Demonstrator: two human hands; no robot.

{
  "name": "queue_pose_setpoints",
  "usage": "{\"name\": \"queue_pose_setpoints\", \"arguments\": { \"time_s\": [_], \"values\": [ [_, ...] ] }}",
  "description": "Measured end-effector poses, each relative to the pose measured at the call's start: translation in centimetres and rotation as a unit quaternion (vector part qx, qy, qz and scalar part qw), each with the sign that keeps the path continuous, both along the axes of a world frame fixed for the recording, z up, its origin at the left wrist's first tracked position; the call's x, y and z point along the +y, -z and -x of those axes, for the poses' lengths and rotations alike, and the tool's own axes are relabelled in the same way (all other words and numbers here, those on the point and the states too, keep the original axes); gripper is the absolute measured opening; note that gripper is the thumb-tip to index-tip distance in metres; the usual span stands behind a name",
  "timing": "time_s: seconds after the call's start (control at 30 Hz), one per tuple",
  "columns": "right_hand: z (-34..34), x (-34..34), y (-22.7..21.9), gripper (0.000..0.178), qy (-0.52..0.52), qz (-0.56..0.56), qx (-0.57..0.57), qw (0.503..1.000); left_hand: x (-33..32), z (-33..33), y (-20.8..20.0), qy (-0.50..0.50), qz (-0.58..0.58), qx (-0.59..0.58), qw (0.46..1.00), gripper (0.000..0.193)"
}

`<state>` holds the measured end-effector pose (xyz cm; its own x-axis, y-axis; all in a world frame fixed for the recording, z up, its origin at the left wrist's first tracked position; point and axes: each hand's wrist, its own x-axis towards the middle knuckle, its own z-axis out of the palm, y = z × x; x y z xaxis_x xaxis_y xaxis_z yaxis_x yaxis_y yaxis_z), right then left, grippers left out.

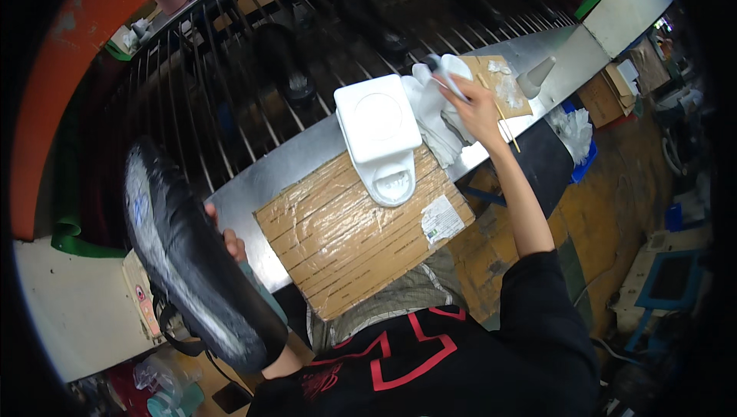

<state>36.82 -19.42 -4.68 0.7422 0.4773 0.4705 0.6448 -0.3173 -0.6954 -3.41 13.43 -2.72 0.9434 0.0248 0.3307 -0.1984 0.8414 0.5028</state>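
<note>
My left hand (230, 242) grips a black shoe (230, 286) at the left, its underside turned up and marked with whitish smears and blue writing. Only some fingertips show past the shoe's edge. Pinched in my right hand (477, 114) is a small brush-like tool (454, 88) with a pale handle and a dark end; its exact kind is unclear. That hand is over white cloths (436, 129). Left of them, a white plastic dispenser (376, 114) stands on film-covered cardboard (345, 240), with white stuff in its front cup (393, 183).
Beyond the metal ledge (288, 156), a rack of metal rods (238, 102) carries several black shoes (282, 60). A grey cone (537, 77), a thin stick (508, 134) and a smeared cardboard piece (513, 94) are at right. A blue bin (585, 162) stands below.
</note>
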Motion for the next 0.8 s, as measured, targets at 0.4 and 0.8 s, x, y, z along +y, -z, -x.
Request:
{"name": "queue_pose_setpoints", "arguments": {
  "time_s": [0.4,0.8],
  "values": [
    [16.6,-6.2,-10.2,0.014,-0.355,0.131,0.194,0.905,-4.9,-5.5,-4.8,-0.345,0.009,-0.004,0.939,0.120],
    [22.4,11.9,-16.8,0.017,-0.438,-0.191,0.084,0.874,-6.2,-4.8,-3.7,-0.438,-0.081,0.127,0.886,0.130]
  ]
}}
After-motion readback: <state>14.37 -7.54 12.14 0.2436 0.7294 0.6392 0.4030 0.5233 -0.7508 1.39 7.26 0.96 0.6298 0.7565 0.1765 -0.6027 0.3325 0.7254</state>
